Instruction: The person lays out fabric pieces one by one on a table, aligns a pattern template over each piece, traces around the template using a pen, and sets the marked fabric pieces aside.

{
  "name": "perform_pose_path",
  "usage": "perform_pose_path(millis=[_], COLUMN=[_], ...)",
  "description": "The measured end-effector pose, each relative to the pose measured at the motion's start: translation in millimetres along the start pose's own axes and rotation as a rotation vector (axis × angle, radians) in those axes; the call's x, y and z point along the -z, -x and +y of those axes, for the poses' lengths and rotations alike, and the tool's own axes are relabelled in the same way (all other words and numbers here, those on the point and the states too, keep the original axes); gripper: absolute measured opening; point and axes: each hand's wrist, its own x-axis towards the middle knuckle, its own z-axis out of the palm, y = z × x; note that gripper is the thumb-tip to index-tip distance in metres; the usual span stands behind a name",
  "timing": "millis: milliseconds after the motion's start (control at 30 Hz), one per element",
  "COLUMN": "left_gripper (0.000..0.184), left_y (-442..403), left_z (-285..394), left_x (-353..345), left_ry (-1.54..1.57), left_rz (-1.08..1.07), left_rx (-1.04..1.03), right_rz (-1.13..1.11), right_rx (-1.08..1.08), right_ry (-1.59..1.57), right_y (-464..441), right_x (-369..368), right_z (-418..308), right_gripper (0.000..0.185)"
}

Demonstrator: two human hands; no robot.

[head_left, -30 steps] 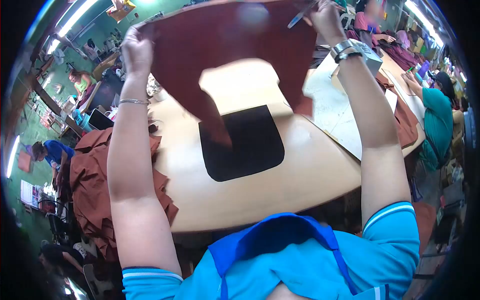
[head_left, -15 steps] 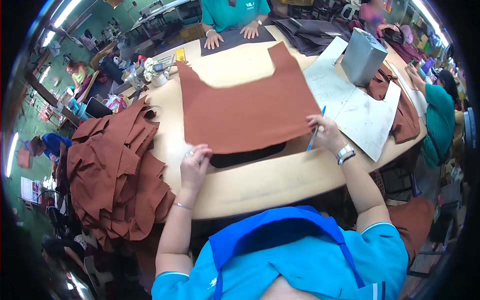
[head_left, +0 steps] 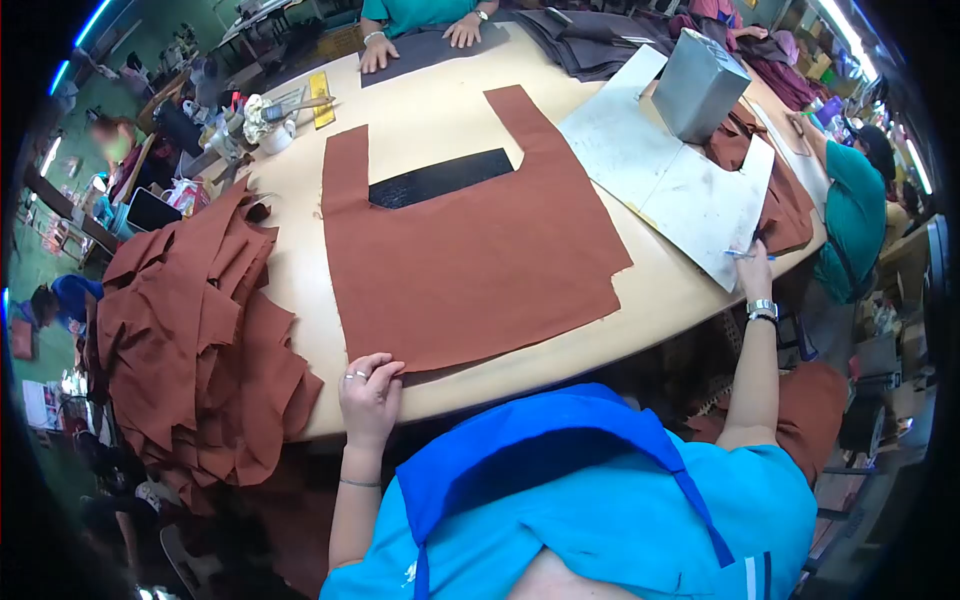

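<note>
A rust-brown fabric piece (head_left: 470, 270) with two upright strips lies flat on the pale table (head_left: 290, 265). Through the gap between its strips shows part of a black panel (head_left: 440, 180); the fabric covers the rest. My left hand (head_left: 371, 388) pinches the near left corner of the fabric at the table's front edge. On the right, my right hand (head_left: 752, 266) is closed around a blue pen (head_left: 748, 254), at the near tip of a white template (head_left: 690, 195). The template has pencil-like marks and lies to the right of the fabric.
Rust fabric pieces (head_left: 190, 340) are heaped at the left edge. A grey metal block (head_left: 698, 88) stands on the template. Behind are a white cup (head_left: 275, 137), a yellow object (head_left: 321, 100) and dark cloth (head_left: 590, 45). Across the table, a co-worker's hands press dark fabric (head_left: 430, 58).
The brown fabric has come down from the air and now lies flat over the black panel. My right hand has let go of it and moved right to the template with the pen.
</note>
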Motion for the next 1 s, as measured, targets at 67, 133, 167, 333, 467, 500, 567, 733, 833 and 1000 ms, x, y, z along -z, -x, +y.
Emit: perform_pose_path(millis=[67, 133, 167, 333, 467, 500, 567, 733, 833, 1000], left_gripper=[0.014, 0.014, 0.014, 0.015, 0.018, 0.020, 0.025, 0.022, 0.019, 0.048], left_y=[0, 1, 2, 7, 10, 9, 5, -26, -64, -130], left_z=[0, 1, 1, -3, -5, 0, 3, 7, 7, 24], left_x=[0, 1, 2, 2, 4, 7, 14, 20, 14, -22], left_ry=[-0.014, -0.026, -0.025, -0.028, -0.037, -0.043, -0.050, 0.146, 0.387, 1.166], left_rz=[0.007, 0.009, 0.007, 0.033, 0.022, 0.013, 0.005, 0.114, 0.166, 0.007], left_rx=[-0.001, -0.012, 0.000, 0.021, 0.023, 0.021, 0.023, 0.088, 0.081, 0.461], right_rz=[-0.152, -0.320, -0.309, -0.283, -0.089, -0.016, -0.096, -0.030, -0.135, -0.413], right_rx=[-0.187, -0.484, -0.489, -0.335, 0.216, 0.262, 0.243, 0.480, 0.561, 0.479], right_ry=[-0.214, -0.623, -0.750, -1.065, -0.656, -0.771, -0.813, -0.717, -0.964, -1.422], right_y=[-6, 0, -5, -59, -109, -119, -90, -49, -29, 17], right_x=[4, 25, 21, 29, 118, 136, 210, 288, 294, 263], right_z=[-1, -39, -34, -18, -80, -91, -166, -260, -307, -374], right_gripper=[0.064, 0.059, 0.057, 0.039, 0.032, 0.033, 0.031, 0.031, 0.033, 0.035])
